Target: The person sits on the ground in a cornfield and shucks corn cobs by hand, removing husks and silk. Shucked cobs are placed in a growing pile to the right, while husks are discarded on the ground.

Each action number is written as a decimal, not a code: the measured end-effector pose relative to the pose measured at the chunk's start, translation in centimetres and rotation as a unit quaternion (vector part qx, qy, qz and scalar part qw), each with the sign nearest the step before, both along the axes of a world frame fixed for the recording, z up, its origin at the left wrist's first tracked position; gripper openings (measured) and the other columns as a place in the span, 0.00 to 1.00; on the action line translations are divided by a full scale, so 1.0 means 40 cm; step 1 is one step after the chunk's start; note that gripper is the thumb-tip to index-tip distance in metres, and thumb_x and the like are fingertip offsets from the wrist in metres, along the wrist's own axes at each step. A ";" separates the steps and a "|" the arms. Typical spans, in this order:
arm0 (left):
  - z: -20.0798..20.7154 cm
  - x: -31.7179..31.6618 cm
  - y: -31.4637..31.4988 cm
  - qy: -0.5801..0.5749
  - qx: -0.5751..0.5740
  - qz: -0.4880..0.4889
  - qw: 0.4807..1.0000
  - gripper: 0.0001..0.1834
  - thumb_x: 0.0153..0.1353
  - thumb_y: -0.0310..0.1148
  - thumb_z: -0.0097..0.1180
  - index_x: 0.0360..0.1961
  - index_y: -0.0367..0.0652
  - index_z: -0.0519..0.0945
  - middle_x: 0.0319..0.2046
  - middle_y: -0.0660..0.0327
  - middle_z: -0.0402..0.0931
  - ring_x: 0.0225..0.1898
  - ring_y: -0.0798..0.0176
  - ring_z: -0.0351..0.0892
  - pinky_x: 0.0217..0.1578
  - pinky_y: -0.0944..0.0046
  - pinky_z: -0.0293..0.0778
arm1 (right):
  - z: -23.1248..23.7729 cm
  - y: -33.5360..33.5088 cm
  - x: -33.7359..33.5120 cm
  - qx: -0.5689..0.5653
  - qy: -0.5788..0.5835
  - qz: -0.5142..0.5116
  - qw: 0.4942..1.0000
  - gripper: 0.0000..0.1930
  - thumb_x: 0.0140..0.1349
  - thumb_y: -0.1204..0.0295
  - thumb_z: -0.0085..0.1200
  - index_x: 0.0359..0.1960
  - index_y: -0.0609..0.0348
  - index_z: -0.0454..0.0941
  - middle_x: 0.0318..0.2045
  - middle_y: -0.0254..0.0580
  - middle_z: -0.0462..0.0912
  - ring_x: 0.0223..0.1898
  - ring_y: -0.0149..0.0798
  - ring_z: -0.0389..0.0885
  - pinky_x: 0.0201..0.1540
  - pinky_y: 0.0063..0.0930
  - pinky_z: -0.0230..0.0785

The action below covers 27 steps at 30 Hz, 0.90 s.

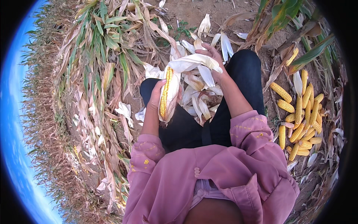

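Observation:
An ear of corn point(166, 93) stands nearly upright in the picture, a strip of yellow kernels bare and pale husk still around its sides. My left hand point(156, 94) is wrapped round its lower part, thumb on the near side. From the ear's top a peeled husk point(197, 62) stretches to the right, bent over toward my right wrist. My right hand point(212, 56) is closed at the far end of that husk, its fingers partly hidden. Below, between my dark-trousered legs, lie loose pale husks point(197, 99).
A pile of bare yellow corn ears point(306, 115) lies on the soil to my right. Dry cornstalks and leaves point(108, 74) are heaped on my left, with more green-brown stalks point(317, 48) at the far right. Scattered husks point(204, 26) lie ahead on brown earth.

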<state>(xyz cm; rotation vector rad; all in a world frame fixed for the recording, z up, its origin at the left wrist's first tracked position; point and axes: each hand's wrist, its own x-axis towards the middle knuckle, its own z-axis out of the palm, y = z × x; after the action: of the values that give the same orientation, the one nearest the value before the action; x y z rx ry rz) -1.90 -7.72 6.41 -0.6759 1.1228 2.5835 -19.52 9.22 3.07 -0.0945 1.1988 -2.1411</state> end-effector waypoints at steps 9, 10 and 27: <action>-0.019 -0.007 -0.005 -0.057 -0.006 -0.021 0.998 0.32 0.59 0.53 0.39 0.47 0.30 0.72 0.29 0.45 0.76 0.25 0.51 0.78 0.26 0.57 0.78 | 0.030 -0.022 0.063 0.076 0.158 0.158 0.972 0.23 0.56 0.67 0.62 0.52 0.61 0.73 0.42 0.36 0.80 0.42 0.29 0.77 0.46 0.25 0.69; -0.025 -0.004 -0.004 -0.048 -0.007 -0.037 0.998 0.32 0.59 0.52 0.39 0.47 0.30 0.72 0.29 0.45 0.77 0.24 0.51 0.78 0.26 0.57 0.78 | 0.039 -0.027 0.063 0.096 0.130 0.136 0.978 0.21 0.57 0.65 0.61 0.50 0.64 0.74 0.40 0.37 0.81 0.40 0.29 0.78 0.45 0.23 0.70; -0.045 -0.008 0.010 -0.096 -0.001 -0.049 0.994 0.25 0.63 0.46 0.45 0.52 0.36 0.70 0.32 0.47 0.78 0.27 0.53 0.79 0.26 0.57 0.77 | -0.028 -0.042 0.073 0.157 0.173 0.093 0.968 0.21 0.55 0.59 0.62 0.43 0.64 0.79 0.33 0.39 0.82 0.33 0.32 0.79 0.40 0.26 0.70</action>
<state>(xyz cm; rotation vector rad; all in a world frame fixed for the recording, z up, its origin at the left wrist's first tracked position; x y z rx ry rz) -2.20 -7.34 4.61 -0.8289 1.0703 2.3779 -16.59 7.54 1.97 -0.4378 1.6471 -1.7924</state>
